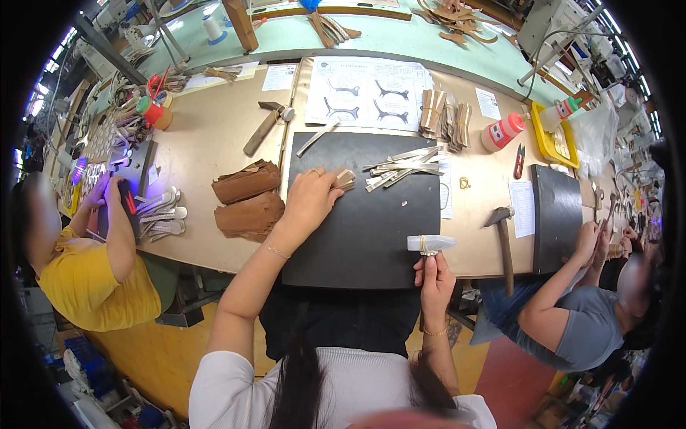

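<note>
My left hand [312, 199] reaches over a black work board [364, 236], its fingers closed on the end of a short stack of pale strips [346, 179]. My right hand [434, 277], at the board's near right corner, grips a hammer-shaped tool [437, 244] upright; its head is covered in whitish, translucent material with a yellow band around it. Most of its handle is hidden in the hand. A loose pile of pale, narrow strips [406, 167] lies on the board's far right part. One single strip [317, 138] rests near the far left corner.
Two brown leather stacks [248, 214] lie left of the board. Another hammer [269, 127], a drawing sheet [368, 93] and strip bundles [444, 118] lie beyond. At right are a red bottle [502, 132], snips [519, 161] and a hammer [503, 243]. Co-workers sit on both sides.
</note>
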The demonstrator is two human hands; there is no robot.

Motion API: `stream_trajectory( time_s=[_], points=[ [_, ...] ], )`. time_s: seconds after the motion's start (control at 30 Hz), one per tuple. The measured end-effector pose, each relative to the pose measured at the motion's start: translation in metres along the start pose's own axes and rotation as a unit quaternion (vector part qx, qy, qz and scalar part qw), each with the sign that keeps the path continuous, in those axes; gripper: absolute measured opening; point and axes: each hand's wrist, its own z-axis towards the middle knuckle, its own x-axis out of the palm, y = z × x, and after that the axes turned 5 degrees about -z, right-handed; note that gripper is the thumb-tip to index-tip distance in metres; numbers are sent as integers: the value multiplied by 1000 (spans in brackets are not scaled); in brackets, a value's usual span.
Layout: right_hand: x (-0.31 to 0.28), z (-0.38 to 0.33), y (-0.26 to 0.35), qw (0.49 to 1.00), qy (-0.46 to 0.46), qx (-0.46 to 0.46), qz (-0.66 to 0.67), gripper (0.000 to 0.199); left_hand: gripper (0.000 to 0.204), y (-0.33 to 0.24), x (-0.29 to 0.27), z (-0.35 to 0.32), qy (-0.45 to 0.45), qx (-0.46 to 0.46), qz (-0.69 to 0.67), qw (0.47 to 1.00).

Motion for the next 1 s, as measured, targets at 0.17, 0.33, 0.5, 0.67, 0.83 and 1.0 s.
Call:
stream_trajectory(
  time_s=[0.17,0.33,0.5,0.67,0.83,1.0],
  points=[
    [1,-1,-2,1000,-3,3,9,28,27,-4,-16,2,86,-35,-50,994],
    [0,-1,-4,1000,8,-4,4,28,34,-10,-40,4,187,-60,-88,977],
    [0,-1,-6,1000,9,-15,-6,30,38,-12,-58,1,288,-72,-132,946],
    [1,3,0,999,20,21,28,32,24,-22,-45,-16,245,1,-201,948],
    [2,9,20,995,16,33,-90,37,23,-58,20,-44,144,-20,-237,961],
    [3,11,44,935,31,-130,-330,41,19,-66,56,-55,-12,25,-114,993]
  ],
)
